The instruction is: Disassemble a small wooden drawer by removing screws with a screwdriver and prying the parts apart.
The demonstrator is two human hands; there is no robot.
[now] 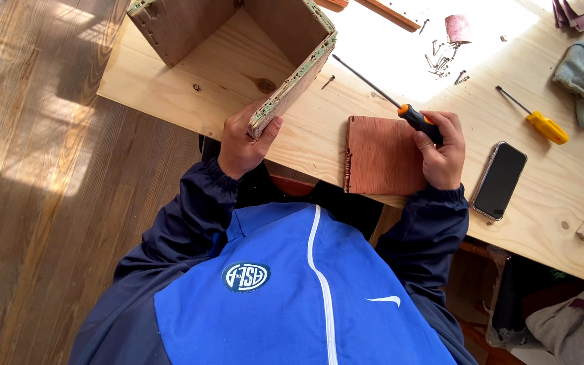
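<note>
At frame centre we clamp our left hand (241,143) on the plywood box (238,40) edge and our right hand (441,152) around the screwdriver (386,98), one loose panel (381,155) lying unattached on the bench (346,115) and screws (444,62) waiting upper right.

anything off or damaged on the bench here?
Yes. The wooden box gripped by the left hand has a chipped, ragged panel edge. Loose screws lie scattered near the far edge. Right hand holds a screwdriver.
</note>
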